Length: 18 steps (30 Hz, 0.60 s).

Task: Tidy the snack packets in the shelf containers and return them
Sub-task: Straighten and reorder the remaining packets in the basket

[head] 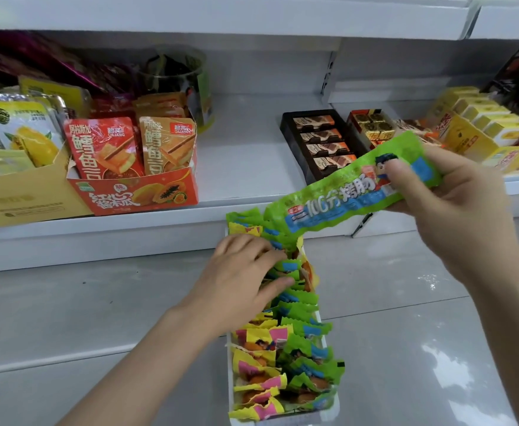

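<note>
The long white container (pixel 282 421) sits on the floor below the shelf (pixel 245 149), packed with green and yellow snack packets (pixel 298 348) standing fairly upright. Over its far half the left hand (pixel 239 278) presses down, fingers fairly straight, parting the row. Above the container's far end the right hand (pixel 455 210) has its fingers pinched on a single green packet (pixel 350 192). That packet is not yet slotted in, and the container must still go back in the shelf's open gap

Upright green and yellow packets (pixel 295 305) crammed in white container (pixel 333 408)
</note>
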{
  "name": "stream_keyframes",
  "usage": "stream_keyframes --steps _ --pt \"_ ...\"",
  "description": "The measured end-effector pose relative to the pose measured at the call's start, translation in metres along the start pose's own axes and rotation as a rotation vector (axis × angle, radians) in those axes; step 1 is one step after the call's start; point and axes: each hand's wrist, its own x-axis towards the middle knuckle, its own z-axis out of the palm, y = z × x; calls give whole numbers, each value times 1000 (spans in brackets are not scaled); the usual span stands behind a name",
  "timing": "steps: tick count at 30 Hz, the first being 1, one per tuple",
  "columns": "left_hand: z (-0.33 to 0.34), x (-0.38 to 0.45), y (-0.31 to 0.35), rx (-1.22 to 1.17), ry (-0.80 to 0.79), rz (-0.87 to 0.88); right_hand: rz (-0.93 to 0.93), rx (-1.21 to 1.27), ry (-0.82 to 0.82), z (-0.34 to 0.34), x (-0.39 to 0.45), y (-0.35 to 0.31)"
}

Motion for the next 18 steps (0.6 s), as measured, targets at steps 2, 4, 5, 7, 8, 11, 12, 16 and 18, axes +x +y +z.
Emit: stream_keyframes --steps 2,4,5,7,8,11,12,16,18 --pt "-2 -3 -2 -28 -6 12 -25 -5 -31 12 -4 -1" --pt "-2 -9 -3 -66 -1 25 -34 -48 -56 21 -7 2" --pt "-2 -13 -3 -78 3 29 -26 -72 -72 23 -8 4" --pt "1 -22 -4 -84 2 38 -7 -150 -115 22 -11 11" --pt "2 -25 -5 -92 1 42 -5 -196 -142 19 -12 12" --pt "4 -28 -6 -127 -1 35 -17 -333 -225 17 -12 13" --pt "4 -28 -6 -130 -1 34 -41 -388 -248 20 -12 12" --pt "4 -25 -3 -122 0 27 -109 -562 -394 56 -18 19" --pt "5 -26 -3 -124 -4 20 -96 -669 -532 77 -23 27"
